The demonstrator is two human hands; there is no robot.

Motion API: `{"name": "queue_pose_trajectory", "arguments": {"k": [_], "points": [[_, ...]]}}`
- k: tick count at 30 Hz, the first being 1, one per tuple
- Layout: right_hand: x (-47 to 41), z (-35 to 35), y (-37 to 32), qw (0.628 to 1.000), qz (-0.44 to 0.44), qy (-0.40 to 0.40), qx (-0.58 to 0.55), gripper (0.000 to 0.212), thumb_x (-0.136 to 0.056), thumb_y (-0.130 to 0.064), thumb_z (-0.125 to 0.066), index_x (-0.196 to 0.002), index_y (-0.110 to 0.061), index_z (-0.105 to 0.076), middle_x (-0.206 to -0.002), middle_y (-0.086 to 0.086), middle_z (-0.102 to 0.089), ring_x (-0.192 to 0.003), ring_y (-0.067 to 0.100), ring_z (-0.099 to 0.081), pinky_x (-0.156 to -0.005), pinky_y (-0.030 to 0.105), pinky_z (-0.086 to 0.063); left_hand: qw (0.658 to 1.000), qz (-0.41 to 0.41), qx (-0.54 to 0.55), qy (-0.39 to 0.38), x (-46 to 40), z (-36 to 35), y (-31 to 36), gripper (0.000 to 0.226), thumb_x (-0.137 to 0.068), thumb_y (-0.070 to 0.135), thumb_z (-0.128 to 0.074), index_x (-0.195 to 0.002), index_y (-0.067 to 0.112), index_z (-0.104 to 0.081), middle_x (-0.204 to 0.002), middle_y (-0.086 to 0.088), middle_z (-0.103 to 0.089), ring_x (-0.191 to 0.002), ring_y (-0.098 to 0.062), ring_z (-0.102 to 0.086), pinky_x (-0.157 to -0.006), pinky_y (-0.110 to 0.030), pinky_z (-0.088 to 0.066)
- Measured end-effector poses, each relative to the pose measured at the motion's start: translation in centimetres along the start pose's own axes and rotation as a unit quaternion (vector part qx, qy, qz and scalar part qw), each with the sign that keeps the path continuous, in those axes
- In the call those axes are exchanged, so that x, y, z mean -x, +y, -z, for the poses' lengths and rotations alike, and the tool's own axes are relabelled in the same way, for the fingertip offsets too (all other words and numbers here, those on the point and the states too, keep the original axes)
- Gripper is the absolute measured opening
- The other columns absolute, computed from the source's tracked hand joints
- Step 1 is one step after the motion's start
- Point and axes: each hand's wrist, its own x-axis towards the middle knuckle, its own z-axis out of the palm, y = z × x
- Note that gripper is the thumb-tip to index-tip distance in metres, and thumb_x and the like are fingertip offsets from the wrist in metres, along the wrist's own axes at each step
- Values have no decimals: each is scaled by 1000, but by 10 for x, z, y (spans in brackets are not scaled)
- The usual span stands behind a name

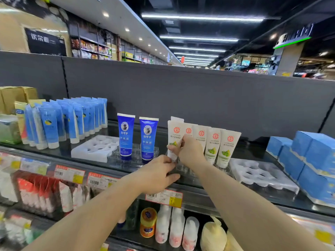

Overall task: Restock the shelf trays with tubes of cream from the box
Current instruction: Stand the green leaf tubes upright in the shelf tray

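Two bare forearms reach up from the bottom edge toward the top shelf (101, 161), a dark glossy board with price labels along its front lip. The left hand (157, 173) rests at the shelf's front edge, its fingers curled on the rim of a clear plastic tray (183, 169) that sits there. Just above and to the right, the right hand (190, 151) holds a white tube of cream (174, 140) by its lower part, thumb and fingers pinching it from either side; the tube stands cap down, its bottom end at the clear tray, and whether it is fully seated in a slot cannot be told.

To the right of that tube, four more white tubes (213, 144) with red round emblems and green fruit pictures stand in a row, each overlapping the next. Left of the hands, two dark blue tubes (137, 138) stand upright and apart from one another in another clear tray. Further left lies an unfilled white moulded tray (94, 147), and behind it a dense rank of light blue tubes (72, 120). Another white moulded tray (262, 173) lies right of the white tubes, beside stacked light blue cartons (308, 160). Yellowish cardboard boxes (16, 98) stand at the far left. On the shelf below are a small orange jar (148, 221) and pale bottles (175, 227).
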Motion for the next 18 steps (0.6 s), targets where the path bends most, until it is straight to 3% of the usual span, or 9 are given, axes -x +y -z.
{"name": "queue_pose_trajectory", "arguments": {"k": [5, 11, 18], "points": [[-1, -4, -5, 999, -23, -23, 9, 30, -88, -36, -67, -76, -23, -43, -74, -9, -53, -67, 3, -48, -53, 18, -33, 1000, 5, 27, -1, 1, 1, -3, 53, -99, 44, -42, -147, 23, -35, -150, 5, -28, -136, -14, -32, -113, -33, -29], [-4, -6, -6, 995, -48, -72, 59, 20, -90, -36, -64, -90, -21, -50, -85, -3, -58, -74, 10, -52, -57, 21, -36, 999, 10, 36, -5, 1, 1, -3, 54, -99, 44, -43, -148, 23, -33, -151, 6, -27, -136, -15, -33, -112, -33, -30], [-4, -7, -7, 993, -64, -77, 56, 20, -90, -36, -64, -93, -20, -51, -90, 0, -60, -85, 15, -57, -73, 28, -45, 999, 15, 41, -14, 4, 9, 4, 50, -100, 42, -41, -146, 21, -38, -148, 2, -34, -132, -15, -37, -107, -30, -31]]}}
